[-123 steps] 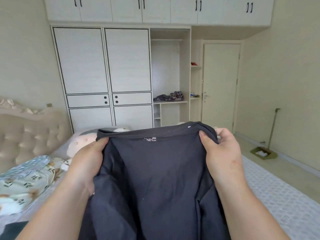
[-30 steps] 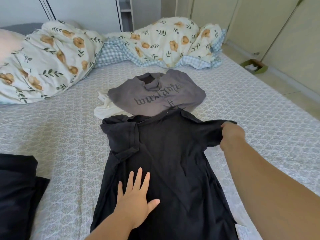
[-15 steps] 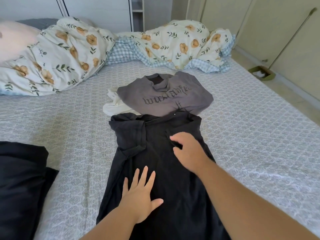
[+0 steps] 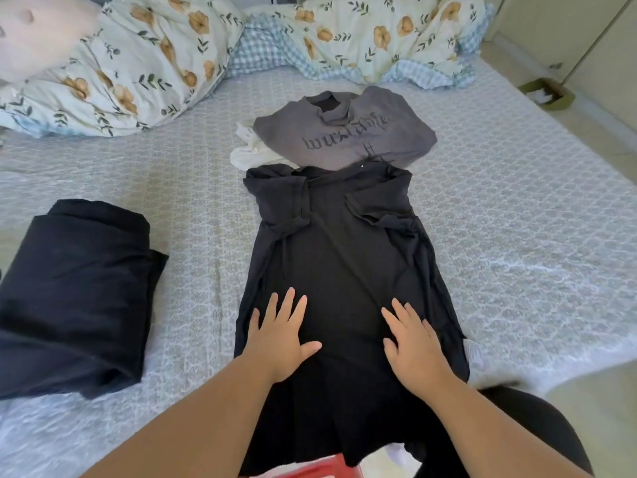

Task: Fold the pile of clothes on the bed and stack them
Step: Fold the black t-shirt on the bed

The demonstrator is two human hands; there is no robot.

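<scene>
A black T-shirt (image 4: 344,257) lies flat along the bed (image 4: 517,236), both sleeves folded inward over its chest. My left hand (image 4: 279,339) rests flat on its lower left part, fingers spread. On the lower right part my right hand (image 4: 412,346) presses flat as well. Beyond the collar sits a grey T-shirt (image 4: 344,132) with dark lettering, lying on a white garment (image 4: 250,153). A folded black garment (image 4: 76,291) lies at the left of the bed.
A floral duvet (image 4: 144,60) with a checked lining is bunched across the far side of the bed. A pink pillow (image 4: 38,32) is at the far left. A dustpan (image 4: 546,93) stands on the floor at the right. Something red (image 4: 320,469) shows at the bottom edge.
My right hand folded the right sleeve inward, then drew back down to the lower part of the shirt. My left hand stayed pressed on the shirt.
</scene>
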